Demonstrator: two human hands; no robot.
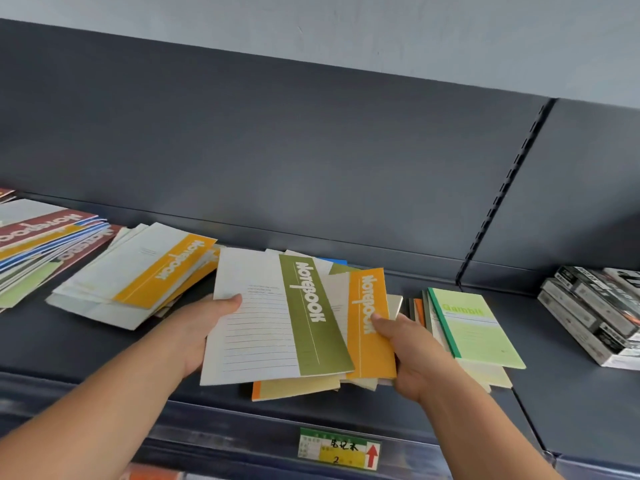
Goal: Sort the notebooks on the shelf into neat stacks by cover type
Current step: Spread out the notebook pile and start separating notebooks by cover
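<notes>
My left hand [204,327] grips the left edge of a white notebook with an olive-green band [270,317], thumb on its cover. My right hand [412,355] holds a notebook with an orange band [372,327] by its lower right corner. Both notebooks top a loose pile in the middle of the dark shelf [86,344]. To the left lies a fanned stack of orange-band notebooks [138,275]. Further left sits a mixed stack with maroon covers [38,237]. On the right, a light green Gambit notebook [474,327] lies on a small stack.
Boxed items in black and white [595,313] are stacked at the far right of the shelf. A price label with a red arrow [339,448] hangs on the shelf's front rail. The dark back panel [311,161] rises behind everything.
</notes>
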